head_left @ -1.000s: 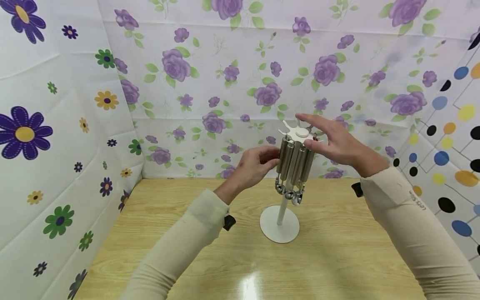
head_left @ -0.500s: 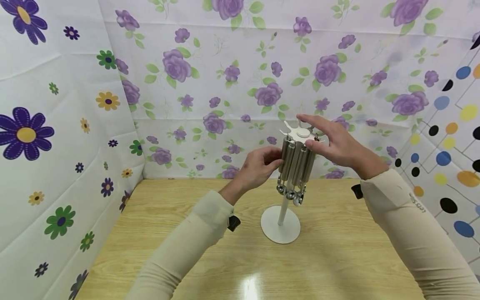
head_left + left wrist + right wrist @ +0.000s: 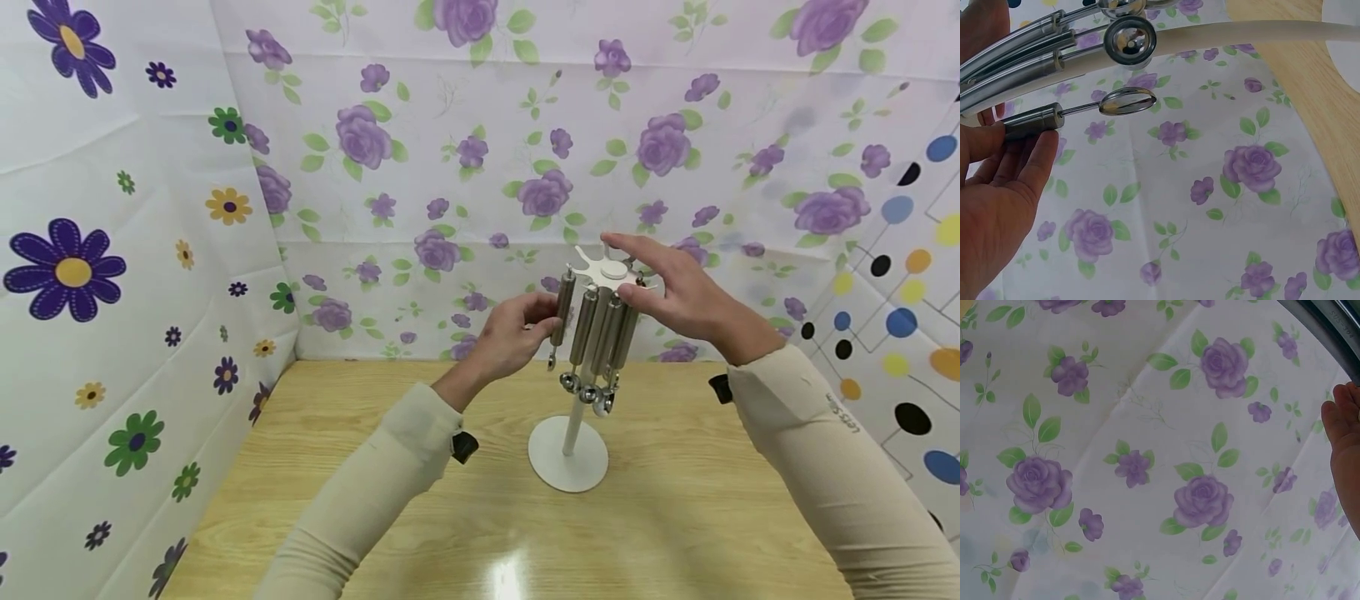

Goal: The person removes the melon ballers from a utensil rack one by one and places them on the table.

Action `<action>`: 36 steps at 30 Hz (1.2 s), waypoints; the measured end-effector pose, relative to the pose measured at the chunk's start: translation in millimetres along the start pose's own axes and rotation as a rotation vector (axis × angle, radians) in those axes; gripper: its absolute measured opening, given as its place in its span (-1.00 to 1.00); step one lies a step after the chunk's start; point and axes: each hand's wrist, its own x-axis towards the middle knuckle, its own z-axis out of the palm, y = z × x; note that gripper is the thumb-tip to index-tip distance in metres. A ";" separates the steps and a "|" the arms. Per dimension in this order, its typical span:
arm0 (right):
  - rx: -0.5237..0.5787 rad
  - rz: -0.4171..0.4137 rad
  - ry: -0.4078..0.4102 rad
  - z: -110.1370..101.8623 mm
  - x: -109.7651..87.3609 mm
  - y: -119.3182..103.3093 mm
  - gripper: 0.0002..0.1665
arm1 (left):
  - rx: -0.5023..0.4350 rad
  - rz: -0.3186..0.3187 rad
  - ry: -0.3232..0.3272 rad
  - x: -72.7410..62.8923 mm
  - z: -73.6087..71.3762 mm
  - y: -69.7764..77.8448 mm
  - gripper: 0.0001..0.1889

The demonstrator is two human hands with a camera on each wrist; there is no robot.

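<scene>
Thumb and fingers of the left hand (image 3: pixel 513 331) pinch a slim metal utensil (image 3: pixel 564 310) by its handle in the head view. Its upper end stands above the grip at an arm tip of the white rack (image 3: pixel 613 270); whether it hangs there, I cannot tell. Right of the pinch hang the other utensils (image 3: pixel 599 333), and below stands the round base (image 3: pixel 557 472). Past them, the right hand (image 3: pixel 686 290) spreads thumb and index finger over the rack's top, apparently steadying it, which helps against tipping.

From the left wrist, the pinch sits low on the handle; the spoon end (image 3: pixel 1127 101) reaches beyond the fingertips, apart from its neighbours. Holding that gap should prevent knocks; a light, firm pinch and a handle kept in line with the arm tip look best.

From the right wrist, only part of the right hand shows, metal handles just above its fingers; its hold cannot be judged there.
</scene>
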 end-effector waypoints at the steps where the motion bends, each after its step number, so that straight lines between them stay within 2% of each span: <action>1: -0.001 0.000 -0.002 -0.1 0.0 0.1 -0.20 | -0.009 0.006 0.002 -0.1 -1.3 0.2 -0.78; 9: -0.008 -0.016 -0.003 -1.0 0.5 0.9 -0.22 | -0.061 0.036 0.014 -1.2 -9.6 0.3 -0.80; 19: -0.010 -0.011 -0.003 -0.1 0.4 0.1 -0.22 | -0.029 -0.019 0.035 -10.6 -15.2 -9.6 -0.82; 28: -0.013 -0.029 0.012 2.2 1.6 1.0 -0.20 | -0.018 -0.086 0.063 -23.8 -13.6 -26.8 -0.82; 36: -0.007 -0.024 0.024 3.0 0.3 1.9 -0.19 | -0.047 -0.146 0.095 -33.7 -11.9 -43.6 -0.81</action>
